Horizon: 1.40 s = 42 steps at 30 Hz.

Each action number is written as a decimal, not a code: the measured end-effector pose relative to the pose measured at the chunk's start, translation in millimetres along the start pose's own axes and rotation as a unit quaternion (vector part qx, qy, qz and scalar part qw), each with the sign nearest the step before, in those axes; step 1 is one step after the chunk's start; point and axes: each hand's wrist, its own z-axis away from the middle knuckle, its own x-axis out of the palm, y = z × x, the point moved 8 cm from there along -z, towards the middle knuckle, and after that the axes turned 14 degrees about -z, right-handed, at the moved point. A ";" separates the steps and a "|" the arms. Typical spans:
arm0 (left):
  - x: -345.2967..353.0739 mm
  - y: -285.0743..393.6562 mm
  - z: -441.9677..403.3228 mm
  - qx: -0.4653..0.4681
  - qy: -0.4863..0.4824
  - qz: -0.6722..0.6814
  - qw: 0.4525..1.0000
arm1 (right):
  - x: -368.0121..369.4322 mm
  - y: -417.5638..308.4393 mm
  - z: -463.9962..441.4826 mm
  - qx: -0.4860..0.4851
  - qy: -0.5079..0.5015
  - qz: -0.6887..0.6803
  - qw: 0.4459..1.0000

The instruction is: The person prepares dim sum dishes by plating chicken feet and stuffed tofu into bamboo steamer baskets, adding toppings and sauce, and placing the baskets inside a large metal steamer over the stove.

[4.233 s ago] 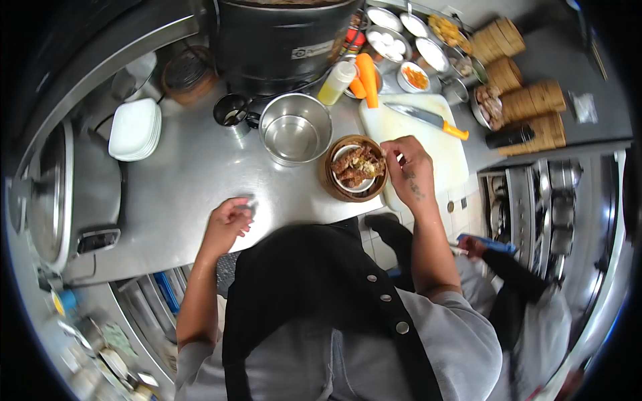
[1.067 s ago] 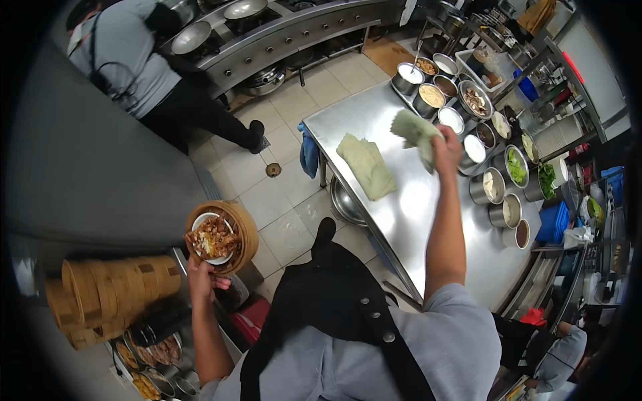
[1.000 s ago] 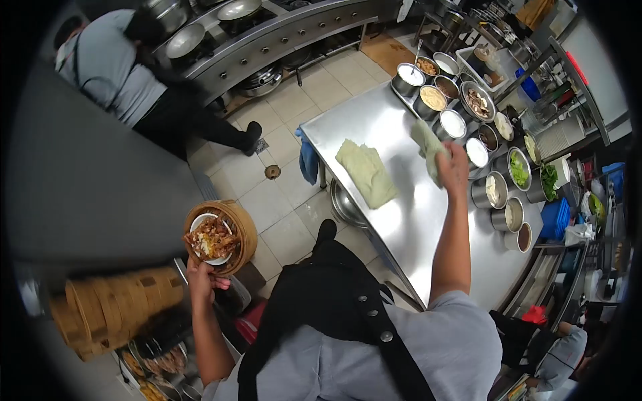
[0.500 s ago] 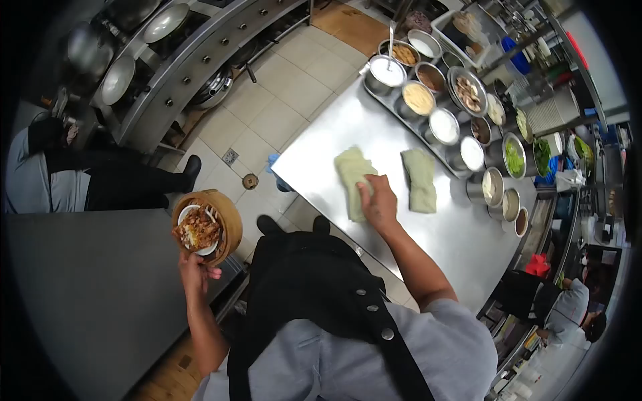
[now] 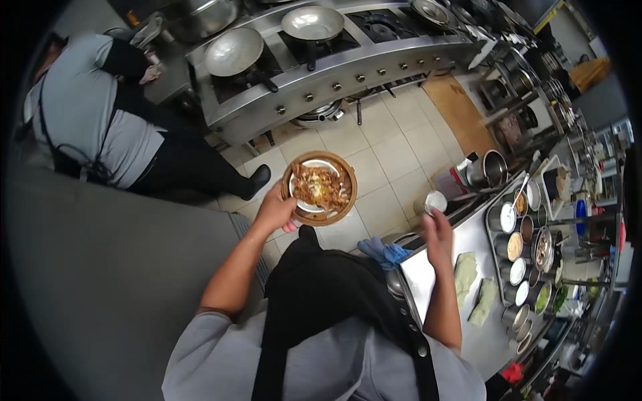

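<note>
My left hand [image 5: 273, 212] grips the rim of a round bamboo steamer [image 5: 349, 175]. Inside the steamer sits a white bowl of browned, glazed food [image 5: 319, 188] with pale bits on top. My right hand [image 5: 438, 239] is raised near the corner of the steel table [image 5: 422, 277], its fingers somewhat apart with nothing visible between them. Just beyond its fingertips shows a small round pale-topped container [image 5: 435, 202]. Two folded green cloths, one [image 5: 466, 275] nearer my right hand and another [image 5: 484, 302] beside it, lie on the table.
A co-worker [image 5: 87, 107] stands at the left by the stove [image 5: 321, 83], which carries pans [image 5: 234, 52]. A grey surface [image 5: 114, 267] fills the lower left. Several metal containers of ingredients [image 5: 515, 246] line the table's right side. A blue cloth [image 5: 383, 252] hangs at its corner.
The view has swung toward the stove. My right hand has left the green cloths, which now lie on the table. My left hand still holds the steamer, now closer to the middle of the view.
</note>
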 end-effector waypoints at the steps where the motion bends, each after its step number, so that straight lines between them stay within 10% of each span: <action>1: -7.3 13.4 -8.5 0.015 -0.014 -0.008 1.000 | 42.9 -21.6 -12.0 0.011 -0.028 -0.023 0.999; 10: -69.8 84.2 -86.8 0.025 -0.089 -0.054 0.994 | 226.2 -141.2 -140.0 -0.066 -0.264 0.289 0.918; 23: -156.9 242.0 -232.1 0.074 -0.164 -0.082 0.980 | 257.9 -222.0 -375.1 -0.137 -0.263 0.280 0.913; 33: -475.1 368.8 -335.6 0.211 0.342 -0.008 0.916 | 269.1 -296.8 -486.6 -0.087 -0.239 0.221 0.941; 38: -628.8 436.1 -361.1 0.223 0.591 -0.138 0.763 | 302.3 -330.5 -522.1 -0.049 -0.205 0.142 0.967; 42: -658.9 499.8 -399.5 0.263 0.548 -0.174 0.775 | 343.0 -360.1 -547.2 -0.041 -0.193 0.112 0.974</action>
